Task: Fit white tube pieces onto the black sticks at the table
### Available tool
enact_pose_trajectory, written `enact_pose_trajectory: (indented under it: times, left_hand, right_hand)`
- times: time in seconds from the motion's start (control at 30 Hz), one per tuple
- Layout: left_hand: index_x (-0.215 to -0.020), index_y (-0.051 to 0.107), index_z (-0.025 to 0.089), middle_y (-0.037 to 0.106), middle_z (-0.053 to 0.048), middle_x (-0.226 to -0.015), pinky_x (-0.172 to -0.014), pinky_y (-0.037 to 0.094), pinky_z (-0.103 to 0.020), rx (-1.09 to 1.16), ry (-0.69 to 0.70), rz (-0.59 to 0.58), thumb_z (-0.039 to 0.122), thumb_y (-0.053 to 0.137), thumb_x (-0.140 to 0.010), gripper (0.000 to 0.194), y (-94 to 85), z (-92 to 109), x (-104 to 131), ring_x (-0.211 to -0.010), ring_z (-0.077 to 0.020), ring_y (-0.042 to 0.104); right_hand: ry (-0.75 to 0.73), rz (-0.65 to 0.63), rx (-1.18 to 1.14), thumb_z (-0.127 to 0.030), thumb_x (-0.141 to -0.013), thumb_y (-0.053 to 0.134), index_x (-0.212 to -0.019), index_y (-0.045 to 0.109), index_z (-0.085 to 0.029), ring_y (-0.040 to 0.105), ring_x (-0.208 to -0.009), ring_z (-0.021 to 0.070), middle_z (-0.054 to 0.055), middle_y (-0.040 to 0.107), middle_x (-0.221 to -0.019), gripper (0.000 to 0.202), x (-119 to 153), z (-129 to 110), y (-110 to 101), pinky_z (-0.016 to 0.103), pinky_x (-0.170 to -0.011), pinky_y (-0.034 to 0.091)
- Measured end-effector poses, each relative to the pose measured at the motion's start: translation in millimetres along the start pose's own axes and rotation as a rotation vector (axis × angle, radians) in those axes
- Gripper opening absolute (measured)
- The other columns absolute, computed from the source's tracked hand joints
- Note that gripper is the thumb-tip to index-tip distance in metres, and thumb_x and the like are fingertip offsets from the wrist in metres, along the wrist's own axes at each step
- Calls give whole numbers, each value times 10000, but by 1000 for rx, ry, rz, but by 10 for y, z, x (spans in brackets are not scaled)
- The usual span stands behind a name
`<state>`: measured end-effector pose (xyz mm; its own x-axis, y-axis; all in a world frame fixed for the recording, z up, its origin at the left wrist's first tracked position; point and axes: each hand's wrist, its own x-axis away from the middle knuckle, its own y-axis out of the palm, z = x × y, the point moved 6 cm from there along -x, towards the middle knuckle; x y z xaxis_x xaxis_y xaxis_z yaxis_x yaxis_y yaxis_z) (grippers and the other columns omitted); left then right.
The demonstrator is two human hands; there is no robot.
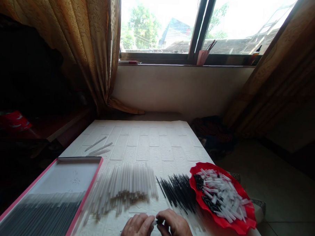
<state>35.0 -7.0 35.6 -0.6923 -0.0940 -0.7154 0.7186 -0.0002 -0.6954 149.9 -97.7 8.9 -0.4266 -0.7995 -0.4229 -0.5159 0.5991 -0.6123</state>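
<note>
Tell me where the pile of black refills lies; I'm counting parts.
In the head view the black refills lie right of centre on the white table, between the white tubes and the red dish.

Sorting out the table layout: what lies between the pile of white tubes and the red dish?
In the head view, a fan of thin black refills lies on the table between the white tubes and the red dish, its right edge reaching the dish's rim.

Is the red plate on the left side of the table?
No, the red plate sits at the table's right edge; the pink-rimmed tray is on the left.
</note>
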Motion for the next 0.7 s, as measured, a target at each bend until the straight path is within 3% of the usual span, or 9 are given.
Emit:
enact_pose_trajectory:
  times: [0.53, 0.7]
  left_hand:
    - [-1072, 603, 187, 691, -10, -754, -615, 537, -213, 45, 9, -76, 221, 407, -982, 218, 42, -17, 35, -655, -121, 673]
    - [-1059, 609, 184, 700, -17, -766, -616, 544, -215, 30, 16, -70, 218, 402, -982, 223, 34, -6, 32, -660, -122, 677]
  right_hand:
    - [37, 13, -37, -262, -898, 449, -853, 599, -239, 626, -600, 147, 21, 674, -710, 159, 26, -4, -10, 220, -569, 471]
    - [-21, 20, 25, -331, -958, 381, -838, 603, -236, 620, -581, 145, 21, 666, -678, 269, 14, -27, 13, 223, -551, 451]
